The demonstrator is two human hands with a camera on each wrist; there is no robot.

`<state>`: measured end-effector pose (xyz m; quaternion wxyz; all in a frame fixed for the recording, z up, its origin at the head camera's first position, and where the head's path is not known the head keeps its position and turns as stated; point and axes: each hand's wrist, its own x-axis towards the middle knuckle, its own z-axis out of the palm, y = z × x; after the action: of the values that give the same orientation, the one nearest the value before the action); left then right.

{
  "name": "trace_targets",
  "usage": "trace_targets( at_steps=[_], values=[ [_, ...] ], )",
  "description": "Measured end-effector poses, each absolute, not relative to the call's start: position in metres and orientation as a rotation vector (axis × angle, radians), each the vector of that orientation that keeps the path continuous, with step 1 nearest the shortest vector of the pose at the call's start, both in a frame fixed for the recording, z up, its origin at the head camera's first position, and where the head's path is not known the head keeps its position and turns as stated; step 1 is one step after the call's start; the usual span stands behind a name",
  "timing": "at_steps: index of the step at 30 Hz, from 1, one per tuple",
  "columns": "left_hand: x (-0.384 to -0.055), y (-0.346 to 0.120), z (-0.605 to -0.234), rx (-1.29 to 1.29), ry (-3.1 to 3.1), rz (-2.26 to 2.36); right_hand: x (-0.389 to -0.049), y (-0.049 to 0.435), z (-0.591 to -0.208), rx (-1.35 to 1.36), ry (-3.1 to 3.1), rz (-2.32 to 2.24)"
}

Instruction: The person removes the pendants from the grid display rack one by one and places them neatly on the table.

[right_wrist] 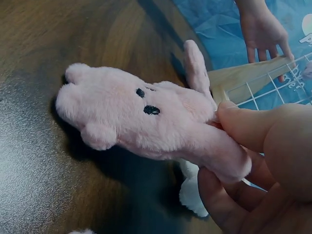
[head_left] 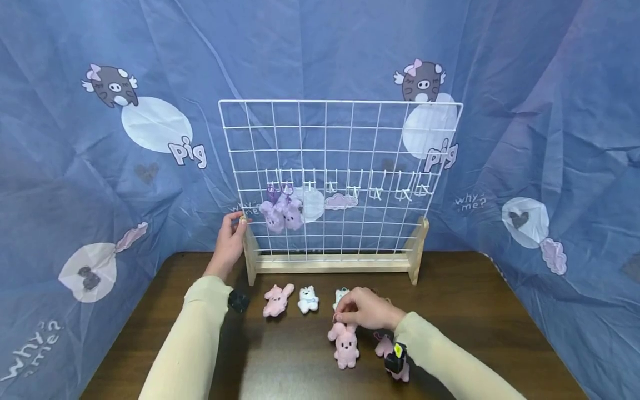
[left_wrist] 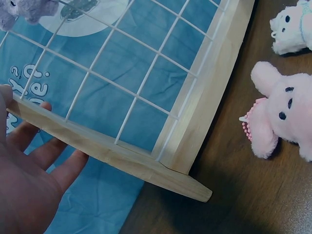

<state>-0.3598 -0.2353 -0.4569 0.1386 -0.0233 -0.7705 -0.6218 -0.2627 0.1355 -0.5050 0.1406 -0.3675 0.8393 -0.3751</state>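
Note:
A white wire grid rack stands upright in a wooden base. My left hand grips the upper end of its left wooden side post, thumb on one side and fingers on the other. Two purple plush keychains hang from hooks on the rack's left. Between thumb and fingers, my right hand pinches a pink plush bunny keychain near the top of its head, by its ears. The bunny hangs head up over the table's front part. Behind that hand, a white plush keychain is partly hidden.
On the table lie another pink plush bunny and a white plush with a blue bow. A further pink plush is half covered by the right wrist. Several hooks on the rack hold nothing. Blue printed cloth hangs behind.

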Motion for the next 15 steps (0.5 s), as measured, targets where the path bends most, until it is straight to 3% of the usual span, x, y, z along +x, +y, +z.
trace_targets(
  at_steps=[8, 15],
  values=[
    [-0.359, -0.235, -0.453, -0.057, -2.226, -1.841, -0.262, 0.136, -0.507, -1.023, 2.409, -0.989],
    [-0.336, -0.226, -0.426, -0.065, -2.251, -1.857, -0.257, 0.134, -0.507, -1.012, 2.388, -0.924]
  ],
)
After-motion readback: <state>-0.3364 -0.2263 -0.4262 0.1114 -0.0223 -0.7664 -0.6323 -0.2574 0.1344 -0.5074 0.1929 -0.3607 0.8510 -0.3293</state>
